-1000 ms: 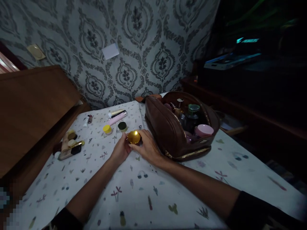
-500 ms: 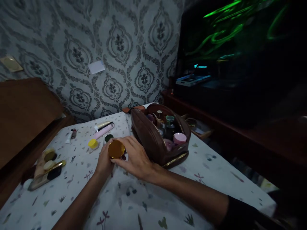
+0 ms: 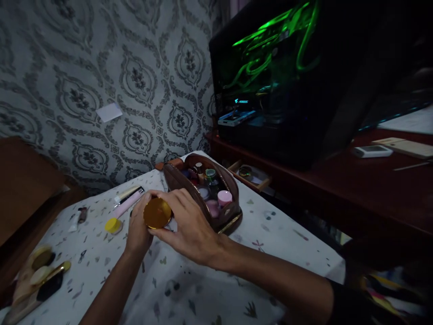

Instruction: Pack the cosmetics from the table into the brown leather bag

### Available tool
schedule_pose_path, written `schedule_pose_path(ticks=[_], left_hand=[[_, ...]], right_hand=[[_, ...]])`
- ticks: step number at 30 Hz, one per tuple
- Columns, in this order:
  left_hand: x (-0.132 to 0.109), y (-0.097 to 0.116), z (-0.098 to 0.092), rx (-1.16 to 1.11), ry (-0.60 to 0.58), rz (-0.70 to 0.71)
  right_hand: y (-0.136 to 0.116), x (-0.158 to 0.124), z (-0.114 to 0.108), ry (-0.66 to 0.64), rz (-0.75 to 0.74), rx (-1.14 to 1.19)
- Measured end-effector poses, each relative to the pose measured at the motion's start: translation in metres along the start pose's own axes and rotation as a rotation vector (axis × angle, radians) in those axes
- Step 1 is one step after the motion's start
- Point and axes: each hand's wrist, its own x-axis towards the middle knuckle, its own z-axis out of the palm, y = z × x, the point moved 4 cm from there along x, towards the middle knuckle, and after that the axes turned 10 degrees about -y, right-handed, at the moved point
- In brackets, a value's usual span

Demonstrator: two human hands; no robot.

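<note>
A container with a shiny, round gold lid (image 3: 157, 213) is held upright between my two hands, its top facing the camera. My left hand (image 3: 137, 230) wraps its left side with closed fingers. From the right, my right hand (image 3: 191, 228) grips the lid's edge with thumb and fingers. The container's body is hidden by the hands. Just behind my right hand stands an unzipped brown cosmetic bag (image 3: 179, 181), holding a pink-lidded jar (image 3: 224, 197), a dark bottle (image 3: 211, 176) and other cosmetics. Left of my hands are a yellow-capped jar (image 3: 113, 225) and a pink tube (image 3: 127, 203).
Several cosmetics, including a gold-and-black item (image 3: 50, 286), lie at the lower left of the patterned tablecloth (image 3: 284, 257). An open drawer (image 3: 259, 183) juts out beside the bag, below a dark desk (image 3: 341, 185) bearing a green-lit computer case (image 3: 270, 81).
The view has swung right, bringing more of the desk into sight. Both hands keep hold of the gold-lidded container, which sits in nearly the same place before me.
</note>
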Motion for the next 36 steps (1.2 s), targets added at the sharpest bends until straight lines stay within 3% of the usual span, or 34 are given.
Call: schedule_pose_path(ticks=[3, 6, 10, 14, 17, 24, 36], left_hand=[[0.009, 0.017, 0.01, 0.158, -0.087, 0.107], [0.02, 0.022, 0.022, 0.135, -0.12, 0.137], [0.027, 0.014, 0.034, 0.125, -0.193, 0.214], [0.021, 0.003, 0.042, 0.317, -0.335, 0.358], [0.012, -0.002, 0.045, 0.469, -0.363, 0.486], [0.0, -0.012, 0.045, 0.517, -0.326, 0.538], [-0.003, -0.023, 0.043, 0.546, -0.309, 0.598]], right_hand=[[-0.001, 0.002, -0.015, 0.044, -0.02, -0.017], [0.002, 0.005, -0.031, 0.06, -0.036, -0.01], [0.016, 0.011, -0.054, 0.069, 0.053, -0.011], [0.034, 0.02, -0.076, 0.066, 0.149, -0.043], [0.049, 0.031, -0.086, -0.002, 0.23, -0.06], [0.072, 0.056, -0.085, -0.154, 0.327, -0.294], [0.078, 0.095, -0.07, -0.492, 0.326, -0.635]])
